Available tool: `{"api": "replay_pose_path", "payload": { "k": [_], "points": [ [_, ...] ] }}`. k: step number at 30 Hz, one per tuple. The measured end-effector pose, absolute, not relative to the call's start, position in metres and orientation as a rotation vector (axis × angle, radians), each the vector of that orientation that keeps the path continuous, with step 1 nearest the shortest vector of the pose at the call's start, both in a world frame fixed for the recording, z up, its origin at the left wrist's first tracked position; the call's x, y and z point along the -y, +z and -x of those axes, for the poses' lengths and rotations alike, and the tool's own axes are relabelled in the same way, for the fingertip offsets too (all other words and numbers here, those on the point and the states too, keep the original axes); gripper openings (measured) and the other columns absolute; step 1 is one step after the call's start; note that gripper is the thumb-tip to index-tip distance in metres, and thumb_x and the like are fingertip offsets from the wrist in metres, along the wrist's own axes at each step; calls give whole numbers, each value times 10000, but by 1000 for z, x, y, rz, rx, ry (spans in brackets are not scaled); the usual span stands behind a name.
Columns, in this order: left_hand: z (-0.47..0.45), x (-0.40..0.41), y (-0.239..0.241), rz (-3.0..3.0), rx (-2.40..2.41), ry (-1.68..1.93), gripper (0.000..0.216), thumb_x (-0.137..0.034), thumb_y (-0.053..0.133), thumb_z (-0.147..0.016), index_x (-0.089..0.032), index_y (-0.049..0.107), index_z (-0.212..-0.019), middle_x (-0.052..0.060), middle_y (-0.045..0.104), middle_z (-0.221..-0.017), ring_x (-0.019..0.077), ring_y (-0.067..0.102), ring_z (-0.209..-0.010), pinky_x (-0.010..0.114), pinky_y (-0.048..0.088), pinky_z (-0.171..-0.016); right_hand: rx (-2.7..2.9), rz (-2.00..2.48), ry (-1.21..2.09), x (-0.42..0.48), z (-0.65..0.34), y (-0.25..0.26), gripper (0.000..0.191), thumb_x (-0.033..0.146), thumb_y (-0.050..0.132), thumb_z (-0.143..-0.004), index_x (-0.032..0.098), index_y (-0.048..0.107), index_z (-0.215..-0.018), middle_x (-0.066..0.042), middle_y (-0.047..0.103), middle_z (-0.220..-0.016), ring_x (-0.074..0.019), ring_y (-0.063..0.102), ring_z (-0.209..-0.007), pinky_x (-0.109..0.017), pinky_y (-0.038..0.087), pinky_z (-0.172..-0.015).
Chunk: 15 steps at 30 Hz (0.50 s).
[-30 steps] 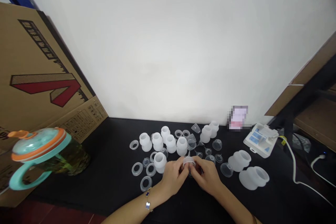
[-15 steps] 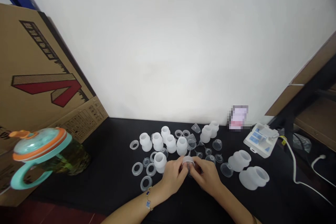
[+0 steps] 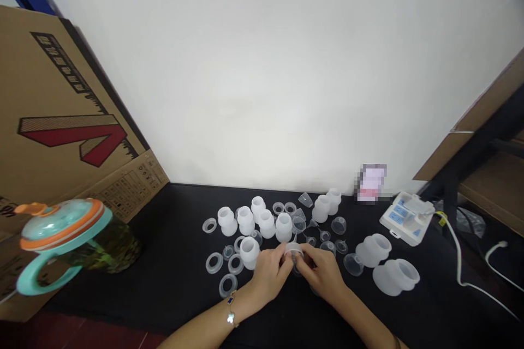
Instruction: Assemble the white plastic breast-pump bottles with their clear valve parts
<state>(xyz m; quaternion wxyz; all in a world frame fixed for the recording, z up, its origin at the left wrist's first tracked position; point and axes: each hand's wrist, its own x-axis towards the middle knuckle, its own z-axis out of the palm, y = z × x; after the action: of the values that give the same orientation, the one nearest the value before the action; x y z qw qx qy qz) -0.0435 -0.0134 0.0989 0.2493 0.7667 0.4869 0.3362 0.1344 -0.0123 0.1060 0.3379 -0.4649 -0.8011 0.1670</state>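
Note:
My left hand (image 3: 270, 272) and my right hand (image 3: 321, 269) meet at the front middle of the table. Between them they pinch a translucent round plastic cap (image 3: 293, 249) by its rim. A thin pointed tip rises at its far side; its underside is hidden by my fingers. Beside my left hand stands a white double-bulged plastic bottle (image 3: 249, 253), upright. Translucent rings (image 3: 227, 285) lie left of it. Clear funnel-shaped pieces (image 3: 353, 264) are scattered beyond and right of my right hand.
More white bottles (image 3: 267, 223) stand behind my hands; two larger ones (image 3: 396, 277) lie tilted at right. A teal-lidded jug (image 3: 98, 242) is at left by a cardboard box (image 3: 61, 120). A white power strip (image 3: 407, 218) with cables sits at right, near a blurred-out phone-like object (image 3: 371, 182).
Both hands stay in place around the cap, with only a slight shift of the fingers. The bracelet on the left wrist has turned a little.

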Motion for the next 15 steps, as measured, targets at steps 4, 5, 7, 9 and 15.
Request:
{"api": "replay_pose_path", "payload": {
  "k": [4, 5, 7, 9, 15],
  "points": [
    [43, 15, 100, -2058, -1298, 927, 307, -297, 378, -1015, -200, 603, -829, -14, 581, -607, 157, 523, -525, 267, 314, -543, 2089, 1219, 428, 14, -134, 108, 273, 339, 484, -980, 206, 630, -791, 33, 572, -551, -122, 531, -475, -235, 345, -514],
    [43, 15, 101, -2045, -1278, 939, 315, -305, 373, -1022, -200, 595, -824, -14, 575, -610, 157, 524, -532, 265, 321, -546, 2087, 1220, 429, 14, -134, 109, 279, 341, 484, -980, 208, 623, -778, 31, 571, -552, -124, 531, -477, -236, 347, -515],
    [43, 17, 101, -2014, -1231, 971, 320, -337, 374, -1033, -202, 574, -823, -19, 552, -611, 155, 522, -541, 262, 328, -551, 2073, 1218, 449, 15, -134, 111, 278, 346, 480, -983, 209, 623, -788, 30, 573, -559, -126, 534, -485, -236, 352, -519],
    [44, 18, 102, -1982, -1188, 1006, 315, -375, 386, -1039, -206, 540, -823, -33, 513, -599, 148, 502, -531, 259, 324, -545, 2053, 1219, 490, 16, -134, 113, 279, 356, 468, -994, 204, 637, -832, 30, 575, -570, -128, 537, -493, -237, 355, -521],
    [45, 19, 100, -1936, -1136, 1053, 337, -400, 356, -1057, -217, 470, -797, -48, 460, -605, 137, 467, -529, 261, 327, -555, 2006, 1232, 586, 14, -135, 113, 306, 403, 447, -1014, 191, 655, -940, 30, 587, -597, -136, 560, -510, -239, 362, -516]
  ]
}}
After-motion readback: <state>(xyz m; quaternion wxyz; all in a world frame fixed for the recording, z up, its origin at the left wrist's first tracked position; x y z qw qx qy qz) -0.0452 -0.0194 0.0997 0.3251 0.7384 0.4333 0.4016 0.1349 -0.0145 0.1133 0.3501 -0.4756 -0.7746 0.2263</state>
